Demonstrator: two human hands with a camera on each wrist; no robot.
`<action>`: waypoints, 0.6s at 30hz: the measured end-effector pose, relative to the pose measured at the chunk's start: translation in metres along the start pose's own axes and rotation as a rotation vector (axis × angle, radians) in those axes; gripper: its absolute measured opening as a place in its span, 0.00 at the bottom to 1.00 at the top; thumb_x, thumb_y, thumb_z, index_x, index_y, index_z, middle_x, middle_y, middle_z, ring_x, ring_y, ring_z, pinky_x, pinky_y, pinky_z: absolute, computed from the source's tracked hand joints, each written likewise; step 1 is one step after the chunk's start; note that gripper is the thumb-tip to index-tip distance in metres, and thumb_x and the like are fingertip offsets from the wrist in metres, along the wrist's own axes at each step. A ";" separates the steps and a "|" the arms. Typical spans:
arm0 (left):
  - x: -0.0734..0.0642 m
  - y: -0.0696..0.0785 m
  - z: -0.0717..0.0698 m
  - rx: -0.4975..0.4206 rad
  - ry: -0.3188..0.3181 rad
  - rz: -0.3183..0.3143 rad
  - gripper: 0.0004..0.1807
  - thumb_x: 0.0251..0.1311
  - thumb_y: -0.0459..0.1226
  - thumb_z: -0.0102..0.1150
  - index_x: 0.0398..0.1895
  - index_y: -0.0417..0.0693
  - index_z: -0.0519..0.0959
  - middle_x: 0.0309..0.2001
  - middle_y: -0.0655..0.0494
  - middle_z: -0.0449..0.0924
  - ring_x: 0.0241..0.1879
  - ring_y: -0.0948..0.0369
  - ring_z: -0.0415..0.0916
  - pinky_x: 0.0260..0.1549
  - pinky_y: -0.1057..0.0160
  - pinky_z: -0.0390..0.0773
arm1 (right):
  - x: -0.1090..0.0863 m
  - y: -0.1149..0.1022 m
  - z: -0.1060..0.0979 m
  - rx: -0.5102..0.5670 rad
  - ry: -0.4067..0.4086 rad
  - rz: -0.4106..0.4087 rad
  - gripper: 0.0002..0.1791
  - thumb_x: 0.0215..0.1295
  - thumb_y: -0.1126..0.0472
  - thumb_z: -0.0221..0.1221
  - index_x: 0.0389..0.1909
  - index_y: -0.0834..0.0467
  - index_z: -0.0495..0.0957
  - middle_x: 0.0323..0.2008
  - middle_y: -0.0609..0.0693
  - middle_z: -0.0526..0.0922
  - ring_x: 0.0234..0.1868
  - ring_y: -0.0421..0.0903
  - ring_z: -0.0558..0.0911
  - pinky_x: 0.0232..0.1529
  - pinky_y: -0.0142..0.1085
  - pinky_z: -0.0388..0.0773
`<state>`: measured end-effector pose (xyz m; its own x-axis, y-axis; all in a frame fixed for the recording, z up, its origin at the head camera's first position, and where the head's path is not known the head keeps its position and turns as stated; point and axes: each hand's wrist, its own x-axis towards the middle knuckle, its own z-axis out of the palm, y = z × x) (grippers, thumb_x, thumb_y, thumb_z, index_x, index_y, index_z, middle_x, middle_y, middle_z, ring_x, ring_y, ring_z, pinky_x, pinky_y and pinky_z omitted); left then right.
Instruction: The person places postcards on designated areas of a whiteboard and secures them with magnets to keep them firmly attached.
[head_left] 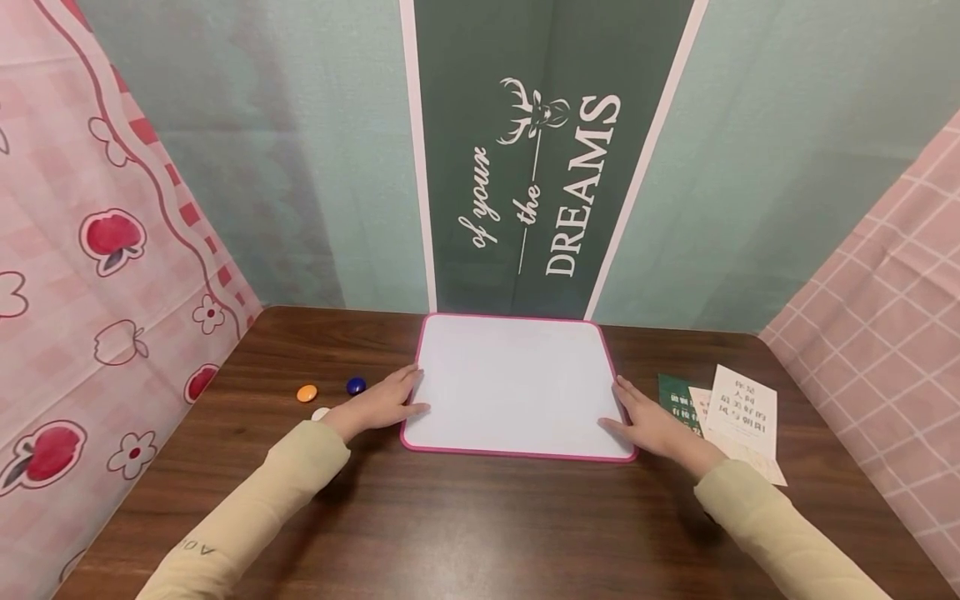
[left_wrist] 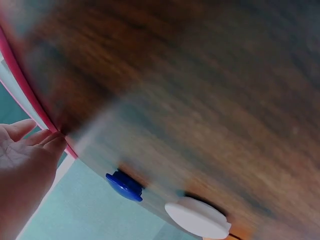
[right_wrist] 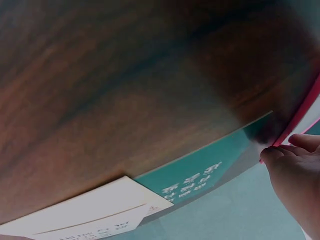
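A whiteboard (head_left: 517, 387) with a pink rim lies on the dark wood table, its far edge close to the wall cloth. My left hand (head_left: 384, 402) is at its left side, fingertips at the rim and the thumb reaching over the white surface. On the opposite side my right hand (head_left: 651, 421) mirrors this, fingers along the pink rim and thumb over the board. In both wrist views the fingers look fairly straight where they meet the pink edge (left_wrist: 37, 105). Beside the left hand sit a blue round magnet (left_wrist: 125, 186) and a white one (left_wrist: 197, 218).
An orange round magnet (head_left: 307, 392) lies further left. Right of the board, several printed cards (head_left: 742, 412) overlap, with a green card (right_wrist: 200, 170) nearest the right hand. Behind the table hangs a green cloth (head_left: 712, 208) with lettering; pink cloths flank both sides.
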<state>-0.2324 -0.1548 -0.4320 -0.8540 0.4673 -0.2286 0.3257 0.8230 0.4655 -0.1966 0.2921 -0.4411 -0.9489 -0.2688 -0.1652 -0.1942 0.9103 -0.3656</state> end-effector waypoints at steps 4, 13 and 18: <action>0.002 0.001 0.002 -0.003 -0.006 0.027 0.43 0.71 0.49 0.55 0.78 0.31 0.53 0.79 0.31 0.47 0.79 0.38 0.48 0.76 0.40 0.55 | -0.002 0.000 0.002 0.012 -0.005 0.000 0.53 0.67 0.34 0.56 0.78 0.68 0.51 0.79 0.70 0.48 0.78 0.71 0.53 0.72 0.66 0.59; 0.000 0.002 0.006 -0.026 -0.033 0.064 0.44 0.71 0.48 0.55 0.77 0.28 0.50 0.80 0.30 0.42 0.80 0.38 0.43 0.78 0.41 0.52 | -0.001 -0.001 0.003 0.021 -0.014 0.003 0.53 0.68 0.36 0.55 0.77 0.70 0.51 0.78 0.72 0.48 0.77 0.72 0.55 0.71 0.67 0.60; -0.002 0.001 0.006 -0.032 -0.067 0.056 0.45 0.72 0.50 0.53 0.79 0.31 0.48 0.81 0.33 0.39 0.81 0.40 0.39 0.78 0.41 0.49 | -0.001 -0.001 0.004 0.018 -0.021 0.000 0.52 0.69 0.36 0.55 0.77 0.70 0.50 0.78 0.73 0.48 0.76 0.72 0.55 0.71 0.67 0.60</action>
<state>-0.2281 -0.1525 -0.4364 -0.8057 0.5334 -0.2577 0.3579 0.7849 0.5058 -0.1945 0.2907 -0.4441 -0.9435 -0.2754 -0.1841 -0.1896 0.9046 -0.3817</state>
